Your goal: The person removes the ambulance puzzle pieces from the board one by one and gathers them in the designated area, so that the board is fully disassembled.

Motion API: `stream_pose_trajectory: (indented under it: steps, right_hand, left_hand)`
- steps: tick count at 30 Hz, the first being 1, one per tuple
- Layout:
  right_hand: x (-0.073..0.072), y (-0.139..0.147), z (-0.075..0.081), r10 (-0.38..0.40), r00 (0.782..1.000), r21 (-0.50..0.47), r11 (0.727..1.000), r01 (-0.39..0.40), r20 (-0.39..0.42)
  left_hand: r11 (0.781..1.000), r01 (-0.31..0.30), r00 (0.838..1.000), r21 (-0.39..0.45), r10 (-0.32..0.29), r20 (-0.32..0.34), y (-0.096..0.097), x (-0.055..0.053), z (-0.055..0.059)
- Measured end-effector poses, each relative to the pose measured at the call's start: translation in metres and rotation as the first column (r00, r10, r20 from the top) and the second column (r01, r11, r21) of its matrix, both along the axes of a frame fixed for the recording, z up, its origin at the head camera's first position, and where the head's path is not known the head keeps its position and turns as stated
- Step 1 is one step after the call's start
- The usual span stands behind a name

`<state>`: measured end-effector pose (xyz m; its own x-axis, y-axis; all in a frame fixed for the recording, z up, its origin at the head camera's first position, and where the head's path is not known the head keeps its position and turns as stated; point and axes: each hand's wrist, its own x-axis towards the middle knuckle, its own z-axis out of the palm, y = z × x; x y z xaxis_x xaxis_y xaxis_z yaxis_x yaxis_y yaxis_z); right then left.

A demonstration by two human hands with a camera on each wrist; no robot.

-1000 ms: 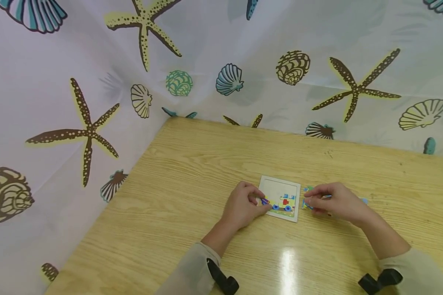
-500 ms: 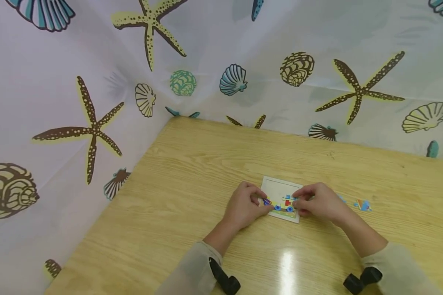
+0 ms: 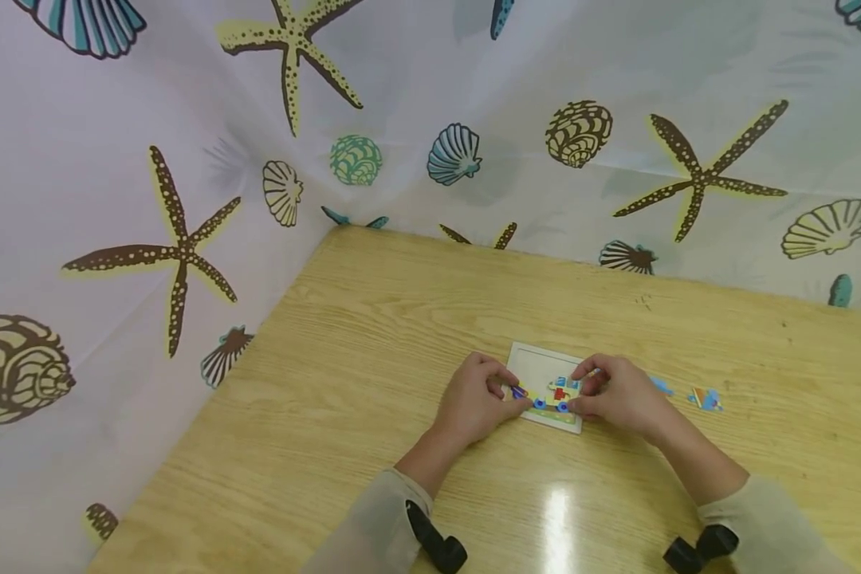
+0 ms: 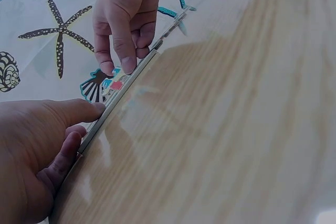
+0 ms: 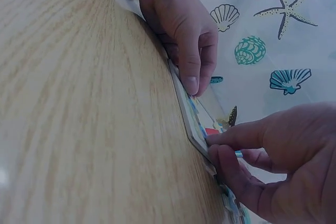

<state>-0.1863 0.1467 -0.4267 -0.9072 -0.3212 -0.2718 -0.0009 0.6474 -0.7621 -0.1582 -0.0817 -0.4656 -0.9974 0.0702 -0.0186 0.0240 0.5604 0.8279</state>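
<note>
A small square jigsaw puzzle board (image 3: 545, 363) with a pale frame lies on the table, its lower part filled by picture pieces showing a yellow truck (image 3: 556, 395) with blue wheels. My left hand (image 3: 469, 402) holds the board's left edge, thumb and index finger close to a dark blue and red picture part (image 3: 519, 391). At the right edge my right hand (image 3: 620, 399) grips with thumb and index fingertips beside the truck; in the right wrist view its fingertips (image 5: 214, 145) meet the frame's corner. Whether a loose piece sits between them I cannot tell.
Right of the board lie a blue puzzle piece (image 3: 662, 386), partly behind the right hand, and an orange and blue one (image 3: 705, 399). The wooden table (image 3: 373, 335) meets a white cloth (image 3: 395, 72) with shells and starfish at its back and left.
My right hand has moved left from the loose pieces onto the board's right edge, and its thumb and index finger have spread slightly. The left hand has stayed on the board.
</note>
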Motion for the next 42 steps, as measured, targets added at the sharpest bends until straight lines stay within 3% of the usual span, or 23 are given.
stream_pose_trajectory:
  steps: [8, 14, 19, 24, 34, 42]
  right_hand:
    - [0.005, 0.004, 0.003, 0.014, 0.999, -0.031, 0.999, -0.015, -0.046]
    - [0.008, 0.005, 0.001, 0.007, 0.999, -0.206, 0.979, 0.003, 0.050]
    - [0.007, 0.004, 0.000, -0.003, 0.993, -0.265, 0.964, 0.035, 0.120]
    - [0.006, 0.005, 0.003, 0.017, 0.986, -0.303, 0.952, 0.034, 0.164]
    - [0.009, 0.020, 0.003, 0.025, 0.992, -0.349, 0.937, 0.019, 0.123]
    - [0.015, 0.031, 0.001, 0.009, 0.987, -0.364, 0.930, 0.051, 0.159]
  left_hand:
    - [1.000, 0.000, 1.000, 0.003, 0.000, -0.006, 0.001, 0.000, -0.001]
    - [1.000, -0.003, 1.000, 0.004, 0.003, -0.004, 0.000, 0.001, 0.000]
    - [1.000, 0.002, 1.000, -0.001, -0.002, -0.012, 0.000, 0.000, -0.001]
    - [1.000, 0.002, 1.000, -0.004, -0.002, -0.015, 0.000, 0.001, 0.000]
    - [1.000, 0.001, 1.000, 0.009, -0.001, -0.019, 0.001, 0.000, -0.002]
    - [1.000, -0.004, 1.000, -0.002, 0.004, -0.013, 0.001, 0.000, -0.001]
